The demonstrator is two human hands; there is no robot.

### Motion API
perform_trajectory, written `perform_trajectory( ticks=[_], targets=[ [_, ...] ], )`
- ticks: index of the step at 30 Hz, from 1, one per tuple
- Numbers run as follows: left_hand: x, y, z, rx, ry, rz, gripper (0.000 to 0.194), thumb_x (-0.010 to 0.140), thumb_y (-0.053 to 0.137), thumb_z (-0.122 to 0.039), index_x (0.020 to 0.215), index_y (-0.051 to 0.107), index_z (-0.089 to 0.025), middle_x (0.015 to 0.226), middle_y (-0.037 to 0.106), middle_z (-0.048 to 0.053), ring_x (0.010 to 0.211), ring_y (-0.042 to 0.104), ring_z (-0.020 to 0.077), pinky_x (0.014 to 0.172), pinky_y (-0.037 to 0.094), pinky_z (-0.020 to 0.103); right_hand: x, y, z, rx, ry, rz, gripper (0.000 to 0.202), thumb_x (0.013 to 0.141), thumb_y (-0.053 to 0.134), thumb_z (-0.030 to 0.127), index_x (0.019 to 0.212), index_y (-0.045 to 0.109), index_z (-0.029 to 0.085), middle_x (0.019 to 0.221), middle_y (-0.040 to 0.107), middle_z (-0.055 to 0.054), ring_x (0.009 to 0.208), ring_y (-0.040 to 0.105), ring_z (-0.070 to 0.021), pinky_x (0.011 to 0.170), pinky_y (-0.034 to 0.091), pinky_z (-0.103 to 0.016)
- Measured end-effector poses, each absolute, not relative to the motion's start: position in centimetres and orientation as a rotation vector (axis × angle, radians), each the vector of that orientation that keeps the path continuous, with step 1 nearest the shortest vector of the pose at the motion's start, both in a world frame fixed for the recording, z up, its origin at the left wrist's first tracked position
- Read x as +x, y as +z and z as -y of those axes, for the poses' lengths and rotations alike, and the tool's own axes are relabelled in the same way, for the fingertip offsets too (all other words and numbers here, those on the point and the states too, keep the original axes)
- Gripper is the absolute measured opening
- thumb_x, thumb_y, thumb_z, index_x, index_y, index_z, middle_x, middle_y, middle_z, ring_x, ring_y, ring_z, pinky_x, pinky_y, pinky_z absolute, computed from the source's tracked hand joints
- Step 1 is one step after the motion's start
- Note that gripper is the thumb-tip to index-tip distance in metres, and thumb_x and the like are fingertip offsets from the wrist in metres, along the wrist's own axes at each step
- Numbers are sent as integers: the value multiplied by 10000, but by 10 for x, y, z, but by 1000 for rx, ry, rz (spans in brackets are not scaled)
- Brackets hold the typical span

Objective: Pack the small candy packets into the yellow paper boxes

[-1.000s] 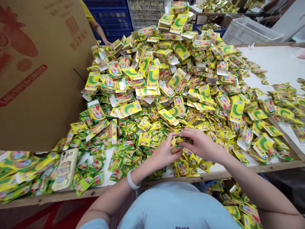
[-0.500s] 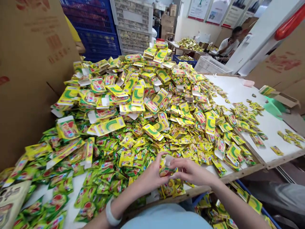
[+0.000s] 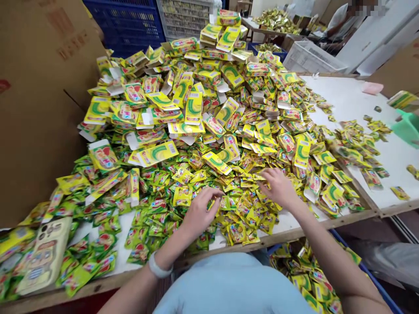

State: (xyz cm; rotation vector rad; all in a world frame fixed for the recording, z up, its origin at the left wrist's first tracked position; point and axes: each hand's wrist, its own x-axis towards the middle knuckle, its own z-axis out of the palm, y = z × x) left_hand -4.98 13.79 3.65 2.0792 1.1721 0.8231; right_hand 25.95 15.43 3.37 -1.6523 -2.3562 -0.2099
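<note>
My left hand [image 3: 202, 210] hovers low over the small packets, its fingers curved, thumb and fingertips apart, with nothing visible between them. Green packets [image 3: 160, 205] lie beside and beneath it. To the right, my right hand [image 3: 277, 186] reaches with spread fingers to the yellow packets [image 3: 252, 209]; its fingertips touch or nearly touch them, and it holds nothing that I can see. Behind both hands rises a large heap of yellow and green cardboard boxes [image 3: 194, 108], many with white flaps open.
A phone in a cream case [image 3: 46, 255] lies at the front left. A large carton [image 3: 42, 109] stands on the left. Below the table's wooden edge [image 3: 278, 237] is a blue crate of boxes [image 3: 303, 270]. A green scoop [image 3: 406, 128] is far right. A person [image 3: 343, 22] sits behind.
The small box that both hands held is no longer in them. My hands have moved apart, the right one further right and forward. The view has tilted down.
</note>
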Motion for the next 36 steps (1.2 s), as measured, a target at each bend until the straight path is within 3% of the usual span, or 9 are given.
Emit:
perform_trajectory(
  ticks=[4,9,15,18,22,24,28,31,36],
  targets=[
    [-63,35,-142,2280,650,-1146,227,964,519,-310,1129,624,-195,1123,679,100,1094,604,253,990,467,444,230,4,-173,-1637,-192,2466,213,960,495,208,849,671,161,966,673,-154,922,561,-273,748,472,-369],
    [-47,14,-133,2424,439,-977,388,918,605,-341,1283,603,-207,1309,648,131,1284,522,329,1062,399,546,244,15,-169,-1588,-135,2311,239,997,395,197,947,627,170,968,678,-144,954,579,-273,861,475,-409],
    [-33,7,-151,2070,601,-1200,302,967,458,-250,1124,711,-200,1038,763,102,937,694,244,899,517,418,238,51,-125,-1448,445,2032,171,1013,396,261,939,545,223,750,627,-23,620,578,-173,593,461,-286],
    [-39,25,-157,1834,563,-1173,319,958,462,-329,1056,735,-198,941,765,68,823,695,226,761,547,338,221,70,-112,-1264,545,2319,178,980,405,135,966,563,215,856,657,-51,753,627,-179,655,499,-284],
    [-43,55,-155,1655,332,-934,341,948,467,-412,1067,718,-213,928,729,49,624,671,182,588,526,282,193,85,-117,-1073,178,2784,248,912,438,21,1008,590,192,1191,617,-140,1080,602,-241,722,532,-316],
    [-43,64,-152,1559,241,-852,399,963,415,-465,1118,682,-213,936,696,44,538,640,151,551,507,273,181,88,-122,-1018,38,2948,196,930,477,59,1030,585,189,1190,616,-139,1046,618,-238,684,528,-303],
    [-45,71,-146,1548,177,-797,487,895,527,-539,1233,596,-196,894,665,27,572,586,139,570,481,257,168,91,-127,-992,-35,3124,148,963,486,108,1073,565,167,916,659,-81,745,644,-205,582,480,-295],
    [-45,68,-143,1641,219,-849,555,789,686,-481,1252,582,-193,1031,677,44,713,582,167,613,480,260,167,91,-127,-1004,-66,3112,108,958,501,107,1020,568,165,832,656,-63,716,643,-209,573,443,-293],
    [-45,56,-137,1611,242,-914,672,795,692,-467,1377,495,-194,1079,670,63,784,589,191,668,492,288,174,70,-123,-1106,72,2756,177,1010,420,151,891,547,182,775,650,-39,664,632,-168,544,399,-263]
  ],
)
